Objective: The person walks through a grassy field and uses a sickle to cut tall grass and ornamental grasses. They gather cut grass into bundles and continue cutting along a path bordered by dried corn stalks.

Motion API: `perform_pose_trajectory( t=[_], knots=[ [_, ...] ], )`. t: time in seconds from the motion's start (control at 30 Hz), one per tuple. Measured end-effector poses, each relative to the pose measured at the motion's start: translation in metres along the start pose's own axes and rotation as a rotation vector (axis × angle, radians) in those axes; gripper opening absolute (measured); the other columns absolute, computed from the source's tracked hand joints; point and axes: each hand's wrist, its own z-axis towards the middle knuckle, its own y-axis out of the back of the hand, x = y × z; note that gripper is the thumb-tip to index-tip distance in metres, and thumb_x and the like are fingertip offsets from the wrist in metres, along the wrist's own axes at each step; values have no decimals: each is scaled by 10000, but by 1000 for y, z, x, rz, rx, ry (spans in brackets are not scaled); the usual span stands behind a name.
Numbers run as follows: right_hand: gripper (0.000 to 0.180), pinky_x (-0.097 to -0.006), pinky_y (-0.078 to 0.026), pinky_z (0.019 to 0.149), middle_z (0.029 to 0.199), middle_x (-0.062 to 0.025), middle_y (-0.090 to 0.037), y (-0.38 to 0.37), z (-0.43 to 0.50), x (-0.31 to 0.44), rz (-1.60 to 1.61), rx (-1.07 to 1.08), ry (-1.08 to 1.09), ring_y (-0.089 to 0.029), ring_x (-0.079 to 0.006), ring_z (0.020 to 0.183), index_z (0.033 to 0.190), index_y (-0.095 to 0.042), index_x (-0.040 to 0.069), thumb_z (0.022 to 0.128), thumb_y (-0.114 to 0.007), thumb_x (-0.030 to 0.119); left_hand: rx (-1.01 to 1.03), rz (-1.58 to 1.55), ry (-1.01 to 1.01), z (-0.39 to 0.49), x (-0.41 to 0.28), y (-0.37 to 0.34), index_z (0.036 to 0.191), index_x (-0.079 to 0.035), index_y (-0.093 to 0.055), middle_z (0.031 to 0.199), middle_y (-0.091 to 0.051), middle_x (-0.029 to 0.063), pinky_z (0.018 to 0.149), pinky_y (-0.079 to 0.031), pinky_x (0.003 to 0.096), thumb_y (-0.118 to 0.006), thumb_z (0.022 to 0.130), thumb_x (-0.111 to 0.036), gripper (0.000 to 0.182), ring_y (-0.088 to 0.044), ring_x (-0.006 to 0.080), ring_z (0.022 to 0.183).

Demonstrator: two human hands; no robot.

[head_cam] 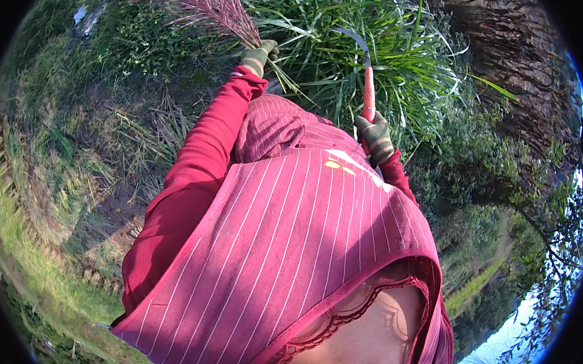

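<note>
My left hand [258, 59], in a green striped glove, is closed around the stalks of a bunch of reddish-purple grass plumes [218, 11]. The plumes fan out towards the top left, and the cut-looking stalk ends hang below the hand. My right hand [378, 139], gloved alike, grips the orange-red handle of a sickle [368, 92]. Its curved metal blade points up and bends left, in front of a dense clump of long green grass [394, 60]. The blade lies to the right of the plumes, apart from them.
A thick trunk with rough, layered bark [508, 43] stands at the upper right. Leafy branches [533, 207] spread below it. Dry cut grass [158, 125] lies on the ground to the left, beside low leafy weeds [148, 45]. A striped red apron [294, 232] covers my front.
</note>
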Motion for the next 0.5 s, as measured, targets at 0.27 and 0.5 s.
perform_pose_trajectory(
  t=[0.27,0.5],
  knots=[
    [272,-273,-429,551,686,-34,-553,-7,29,-15,-122,190,36,-503,-129,584,883,-522,8,698,-660,153,101,216,-310,19,50,-62,1171,-59,-443,827,-581,78,586,-458,286,-751,565,-7,681,-556,140,643],
    [384,-294,-441,639,765,-75,-587,-10,23,-8,-329,255,61,-530,-151,670,930,-521,-17,676,-689,217,233,390,-180,5,49,-101,1039,-43,-550,737,-596,31,520,-438,230,-694,707,-178,386,-546,100,602]
  ],
)
